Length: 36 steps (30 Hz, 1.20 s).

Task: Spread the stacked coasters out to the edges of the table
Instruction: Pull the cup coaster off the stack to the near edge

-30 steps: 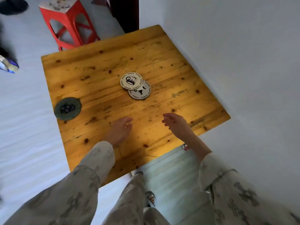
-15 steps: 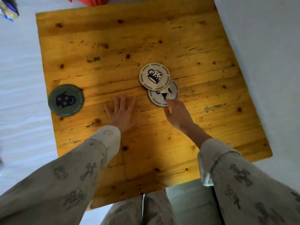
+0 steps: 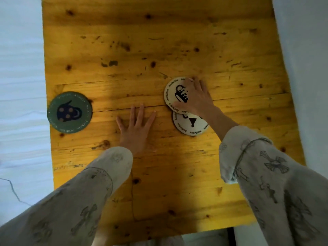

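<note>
Right hand lies flat on the top cream coaster, fingers spread, palm pressing, not pinching. That coaster overlaps the lower cream coaster, both right of centre on the table. Right table edge is nearest, so slide rightward (round discs, no long axis). Left hand flat, splayed, empty. Green coaster already sits at left edge.

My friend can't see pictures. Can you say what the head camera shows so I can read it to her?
A person's right hand lies flat on a white coaster that overlaps a second white coaster on a wooden table. Their left hand rests flat on the bare wood, and a green coaster sits at the table's left edge.
</note>
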{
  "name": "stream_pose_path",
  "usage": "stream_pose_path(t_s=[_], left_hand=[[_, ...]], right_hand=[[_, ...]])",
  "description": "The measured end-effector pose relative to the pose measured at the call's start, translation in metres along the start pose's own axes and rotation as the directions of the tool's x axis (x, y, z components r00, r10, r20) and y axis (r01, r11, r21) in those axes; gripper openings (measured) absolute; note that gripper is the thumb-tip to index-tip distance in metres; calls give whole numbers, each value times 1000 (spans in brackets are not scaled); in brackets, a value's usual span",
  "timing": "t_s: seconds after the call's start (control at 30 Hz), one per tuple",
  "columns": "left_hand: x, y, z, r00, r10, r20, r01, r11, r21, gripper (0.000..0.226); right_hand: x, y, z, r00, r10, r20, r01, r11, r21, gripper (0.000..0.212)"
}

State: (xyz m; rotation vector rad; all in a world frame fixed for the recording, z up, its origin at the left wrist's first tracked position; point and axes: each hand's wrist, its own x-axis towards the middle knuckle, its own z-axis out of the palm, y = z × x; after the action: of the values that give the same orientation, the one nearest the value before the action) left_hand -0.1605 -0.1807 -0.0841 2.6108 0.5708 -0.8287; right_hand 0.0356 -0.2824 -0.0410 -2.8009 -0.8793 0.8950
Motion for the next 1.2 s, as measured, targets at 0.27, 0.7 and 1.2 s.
stream_pose_path(t_s=[0.27, 0.7, 1.2], left_hand=[[-1, 1, -2, 1000, -12, 14, 12, 1000, -7, 131], [-42, 27, -32, 1000, -1, -18, -8, 866, -501, 68], [-166, 114, 43, 952, -275, 134, 166, 95, -982, 30]], right_hand=[[8, -13, -14, 977, 26, -211, -46, 995, -88, 73], [-128, 15, -21, 942, 303, -145, -100, 665, 741, 21], [-296, 63, 77, 914, 386, 129, -274, 351, 895, 3]])
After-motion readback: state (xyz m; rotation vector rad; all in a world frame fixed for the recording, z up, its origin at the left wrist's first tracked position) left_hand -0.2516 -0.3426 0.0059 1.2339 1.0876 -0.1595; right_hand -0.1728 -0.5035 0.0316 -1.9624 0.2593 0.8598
